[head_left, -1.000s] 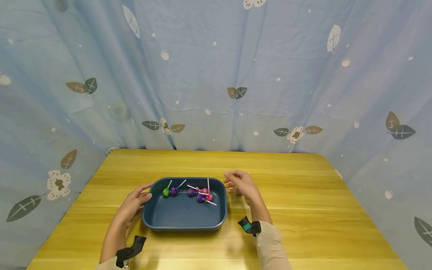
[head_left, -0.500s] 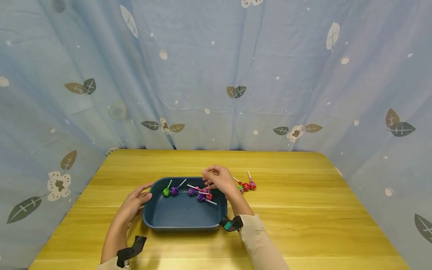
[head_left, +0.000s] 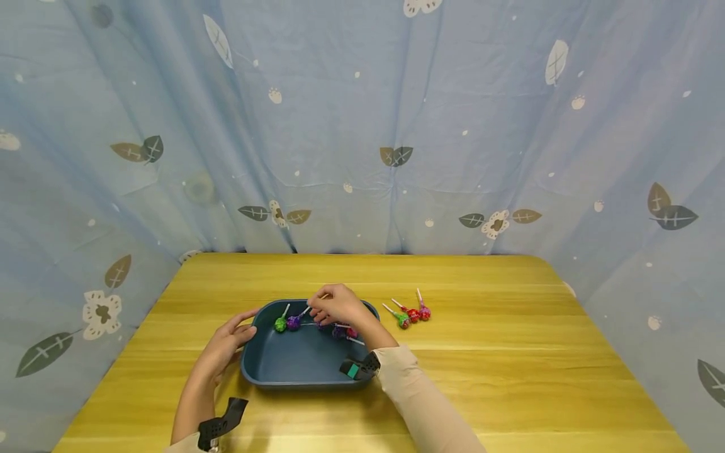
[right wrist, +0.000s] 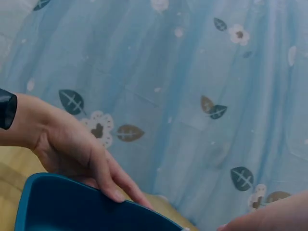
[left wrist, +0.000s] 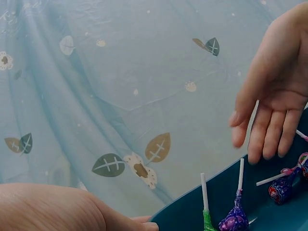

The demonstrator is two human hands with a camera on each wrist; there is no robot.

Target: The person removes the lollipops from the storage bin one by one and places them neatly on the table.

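Observation:
A dark blue plastic box stands on the table. My left hand holds its left rim, thumb over the edge and fingers along the outside. Inside, a green lollipop and a purple lollipop lean near the back left, sticks up. My right hand is over the back of the box, fingertips close to the purple lollipop's stick. In the left wrist view its fingers hang loosely extended with nothing between them. Several more lollipops lie in the box, partly hidden beneath that hand.
On the table, right of the box, lie a green lollipop, a red lollipop and a pink-purple lollipop. A blue patterned curtain hangs behind and at both sides.
My right hand has moved left from the box's right side to above its back middle, uncovering the lollipops on the table. The left hand and the box have stayed in place.

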